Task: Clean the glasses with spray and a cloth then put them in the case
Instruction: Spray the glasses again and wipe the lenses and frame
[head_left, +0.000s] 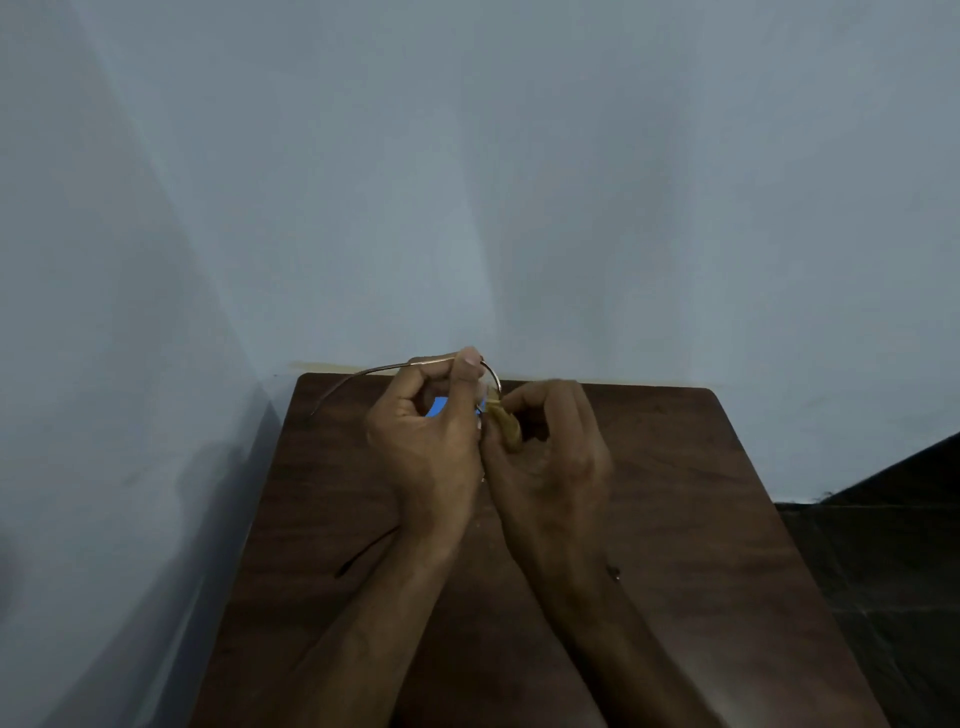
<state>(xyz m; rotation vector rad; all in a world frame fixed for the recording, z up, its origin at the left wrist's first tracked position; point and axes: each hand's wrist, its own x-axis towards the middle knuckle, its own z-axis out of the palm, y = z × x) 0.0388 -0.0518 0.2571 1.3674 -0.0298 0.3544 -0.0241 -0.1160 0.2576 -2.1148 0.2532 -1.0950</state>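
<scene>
Table (675, 519) dark wood, both hands near its far edge.
Left hand (426, 441) fingers curled tight round thin-rimmed glasses (395, 368), one temple sticking out left; right hand (550, 457) pinches yellowish cloth (506, 423) against the lens rim; blue patch (439, 407) shows behind left fingers, can't identify.

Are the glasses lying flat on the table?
No, the left hand holds the glasses up off the table, while the right hand presses a yellow cloth to one lens.
</scene>
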